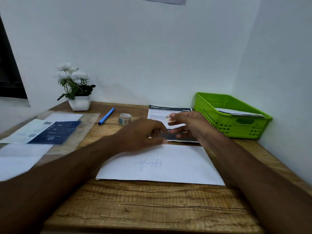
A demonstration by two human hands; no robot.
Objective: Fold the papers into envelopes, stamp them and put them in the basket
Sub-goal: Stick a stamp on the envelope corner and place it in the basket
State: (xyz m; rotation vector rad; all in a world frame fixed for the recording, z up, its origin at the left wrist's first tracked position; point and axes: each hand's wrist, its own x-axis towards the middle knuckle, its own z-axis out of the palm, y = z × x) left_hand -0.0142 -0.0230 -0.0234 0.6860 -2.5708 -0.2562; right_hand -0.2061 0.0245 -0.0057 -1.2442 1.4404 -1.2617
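Head view, right hand (190, 126) fingers (176, 115) pinching stamp (170, 118), left hand (143, 134) grip unclear, basket (219, 123) at right desk (152, 205) edge

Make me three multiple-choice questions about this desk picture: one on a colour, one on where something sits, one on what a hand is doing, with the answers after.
1. The basket is: A red; B green; C blue.
2. The flower pot stands: A at the back left of the desk; B in the basket; C at the front edge.
3. The right hand: A lies flat on the desk; B grips a pair of scissors; C pinches a small sticker.

Answers:
1 B, its perforated walls are bright green.
2 A, it sits at the far side, on the left.
3 C, a pink-and-white bit shows between its fingertips.
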